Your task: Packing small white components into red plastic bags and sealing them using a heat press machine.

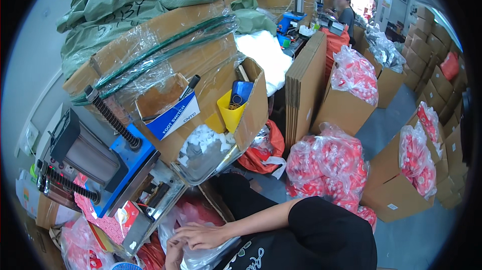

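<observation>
Both of my hands meet low in the view, over a clear plastic bag point(168, 220) in a carton beside the press table. My right hand point(205, 237), its bare forearm coming in from the right, has its fingers bent toward the left one. Below it, my left hand point(174, 253) rises from the lower edge with fingers curled in. Their fingertips touch or nearly touch, and whatever is pinched there is too small to make out. A blue press machine point(120, 157) with two springs and a grey cylinder stands just beyond the hands, on the left.
Ahead, a metal tray point(213, 162) holds white plastic pieces, near a yellow bin point(232, 112) in a carton. On the right stand bags of red-and-white items point(329, 164), flattened cardboard point(305, 87) and open cartons point(396, 197). A co-worker point(345, 15) is in the far background.
</observation>
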`<state>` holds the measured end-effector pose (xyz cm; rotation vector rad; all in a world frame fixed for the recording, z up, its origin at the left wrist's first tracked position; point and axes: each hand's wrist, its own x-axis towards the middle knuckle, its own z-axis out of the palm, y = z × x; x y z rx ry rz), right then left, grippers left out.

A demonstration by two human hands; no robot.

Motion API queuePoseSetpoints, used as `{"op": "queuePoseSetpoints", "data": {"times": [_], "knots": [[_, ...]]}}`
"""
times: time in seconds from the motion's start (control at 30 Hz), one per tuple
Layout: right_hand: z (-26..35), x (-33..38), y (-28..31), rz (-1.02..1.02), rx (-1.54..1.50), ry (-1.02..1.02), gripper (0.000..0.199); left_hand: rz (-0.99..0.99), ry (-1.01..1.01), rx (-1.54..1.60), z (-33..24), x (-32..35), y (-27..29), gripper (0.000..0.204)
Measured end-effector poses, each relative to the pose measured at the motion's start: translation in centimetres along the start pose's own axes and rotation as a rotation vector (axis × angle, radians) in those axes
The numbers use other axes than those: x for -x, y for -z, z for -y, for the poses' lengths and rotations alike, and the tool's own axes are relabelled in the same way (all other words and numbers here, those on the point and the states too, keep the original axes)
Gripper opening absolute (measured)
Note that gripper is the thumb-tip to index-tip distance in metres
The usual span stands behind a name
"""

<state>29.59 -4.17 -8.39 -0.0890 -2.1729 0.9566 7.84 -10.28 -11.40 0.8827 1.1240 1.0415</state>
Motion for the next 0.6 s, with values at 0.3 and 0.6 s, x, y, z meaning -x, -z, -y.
{"op": "queuePoseSetpoints", "data": {"times": [0.3, 0.6], "knots": [[-10.2, 0.2, -1.6, 0.537, -0.406, -0.555, 0.022, -0.244, -0.267, -0.732, 0.6, -0.2, -2.8, 0.014], [-10.5, 0.5, 1.0, 0.177, 0.086, -0.520, 0.034, -0.645, -0.320, -0.485, 4.6, -3.0, -4.0, 0.010]]}}
